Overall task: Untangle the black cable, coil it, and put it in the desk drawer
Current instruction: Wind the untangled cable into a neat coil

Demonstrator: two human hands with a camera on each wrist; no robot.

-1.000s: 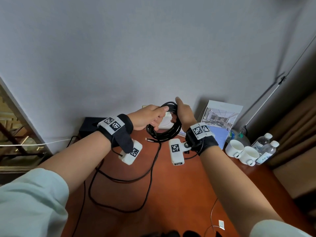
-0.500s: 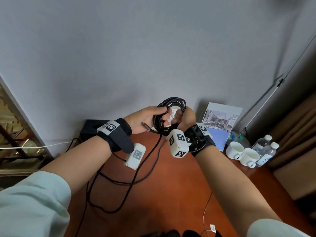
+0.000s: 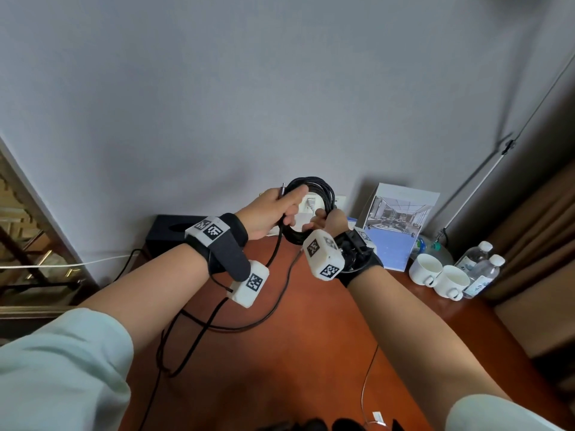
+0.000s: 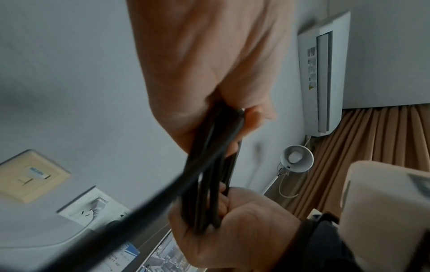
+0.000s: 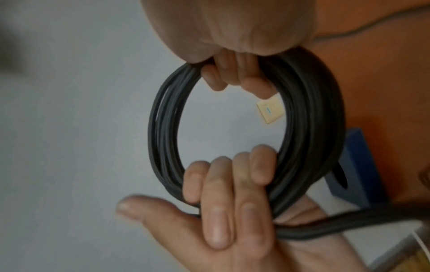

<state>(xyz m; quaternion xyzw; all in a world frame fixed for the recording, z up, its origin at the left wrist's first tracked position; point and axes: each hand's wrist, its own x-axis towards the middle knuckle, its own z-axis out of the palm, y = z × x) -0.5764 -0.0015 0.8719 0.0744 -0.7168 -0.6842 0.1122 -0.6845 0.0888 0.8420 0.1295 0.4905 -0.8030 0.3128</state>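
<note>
Both hands hold the black cable (image 3: 327, 194) up in front of the wall as a round coil of several loops. My left hand (image 3: 291, 202) grips the coil's left side, with a metal plug end sticking up by its fingers. My right hand (image 3: 322, 218) grips the lower right of the coil. In the right wrist view the coil (image 5: 163, 128) is an open ring; right-hand fingers (image 5: 232, 73) curl through its top and the left hand (image 5: 223, 193) wraps its bottom. A loose length (image 3: 275, 253) hangs from the left hand to the desk. The drawer is out of view.
On the reddish wooden desk (image 3: 295, 384) a black box (image 3: 174, 228) sits at the back left, with a standing brochure (image 3: 399, 225), two white cups (image 3: 426, 269) and water bottles (image 3: 480, 269) at the right. A thin white wire (image 3: 367, 384) lies near the front edge.
The coil has risen toward the wall. My left hand moved up to the coil's top left, drawing loose cable off the desk. My right wrist has turned.
</note>
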